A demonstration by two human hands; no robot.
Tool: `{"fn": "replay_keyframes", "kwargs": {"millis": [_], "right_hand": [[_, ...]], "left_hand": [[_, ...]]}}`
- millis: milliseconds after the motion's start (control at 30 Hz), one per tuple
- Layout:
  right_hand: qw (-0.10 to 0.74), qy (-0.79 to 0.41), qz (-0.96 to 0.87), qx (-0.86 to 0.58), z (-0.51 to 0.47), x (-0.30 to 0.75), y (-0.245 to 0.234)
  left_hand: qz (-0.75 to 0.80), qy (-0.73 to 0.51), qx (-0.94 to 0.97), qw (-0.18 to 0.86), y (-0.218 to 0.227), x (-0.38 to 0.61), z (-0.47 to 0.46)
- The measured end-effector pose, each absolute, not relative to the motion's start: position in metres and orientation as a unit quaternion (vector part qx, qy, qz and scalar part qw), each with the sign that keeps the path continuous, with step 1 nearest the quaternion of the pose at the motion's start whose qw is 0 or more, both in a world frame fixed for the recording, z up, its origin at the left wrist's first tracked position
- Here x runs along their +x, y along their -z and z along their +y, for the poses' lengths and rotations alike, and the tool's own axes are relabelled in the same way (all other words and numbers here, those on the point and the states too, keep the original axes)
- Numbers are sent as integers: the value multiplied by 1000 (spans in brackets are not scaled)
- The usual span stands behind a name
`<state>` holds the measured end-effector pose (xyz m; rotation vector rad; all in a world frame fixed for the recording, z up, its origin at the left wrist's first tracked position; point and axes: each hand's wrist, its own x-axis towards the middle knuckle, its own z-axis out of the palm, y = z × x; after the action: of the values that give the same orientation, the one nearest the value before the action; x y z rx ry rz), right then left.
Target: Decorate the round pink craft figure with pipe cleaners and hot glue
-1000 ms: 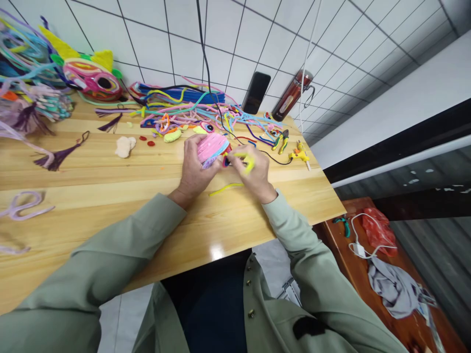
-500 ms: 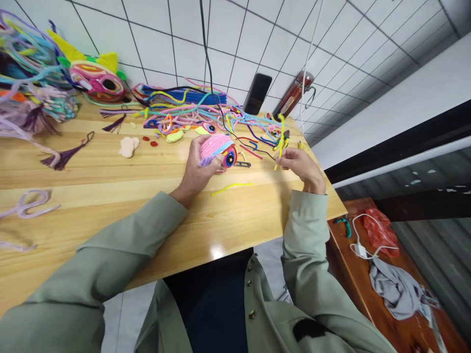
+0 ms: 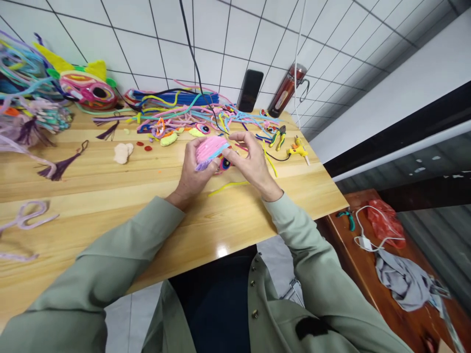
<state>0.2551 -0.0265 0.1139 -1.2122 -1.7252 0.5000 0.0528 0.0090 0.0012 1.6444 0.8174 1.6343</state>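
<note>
My left hand [image 3: 195, 169] is closed round a craft head of pipe cleaners [image 3: 211, 149], pink on top with a light blue stripe, a purple lower edge and a blue-and-black eye. At its right side, my right hand [image 3: 252, 164] curls thumb and forefinger about the edge, the thumb against the blue stripe and covering part of the eye side. A yellow pipe cleaner [image 3: 270, 161] lies right of my right hand. In front of the hands lies another yellow strip [image 3: 228, 187], partly hidden by my right hand.
A yellow glue gun [image 3: 297, 149] and pliers [image 3: 280, 137] lie at right. Behind are heaped pipe cleaners [image 3: 176, 115], a phone [image 3: 250, 90] and a red flask [image 3: 288, 90]. A finished-looking colourful head [image 3: 88, 90] and purple tassels [image 3: 66, 163] are at left.
My right hand has let go of the yellow pipe cleaner near the glue gun and moved left onto the craft head. My left hand keeps its hold. The view has shifted slightly.
</note>
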Motion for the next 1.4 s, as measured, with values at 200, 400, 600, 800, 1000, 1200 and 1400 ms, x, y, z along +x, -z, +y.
{"fn": "replay_keyframes", "kwargs": {"millis": [200, 400, 600, 800, 1000, 1200, 1400], "right_hand": [[492, -337, -653, -467, -17, 254, -91], [495, -413, -607, -466, -21, 256, -97], [486, -366, -635, -477, -19, 255, -92], [487, -373, -628, -479, -16, 254, -85], [501, -413, -604, -462, -20, 258, -90], [506, -383, -616, -467, -18, 260, -85], [481, -357, -630, -494, -9, 266, -75]], "left_hand": [[325, -620, 637, 322, -2, 53, 7], [320, -604, 645, 341, -4, 50, 6], [325, -597, 653, 334, -8, 47, 4], [336, -582, 655, 346, -10, 43, 7], [321, -582, 632, 399, -12, 46, 9], [318, -578, 639, 396, -7, 48, 10], [323, -541, 657, 414, -14, 46, 18]]}}
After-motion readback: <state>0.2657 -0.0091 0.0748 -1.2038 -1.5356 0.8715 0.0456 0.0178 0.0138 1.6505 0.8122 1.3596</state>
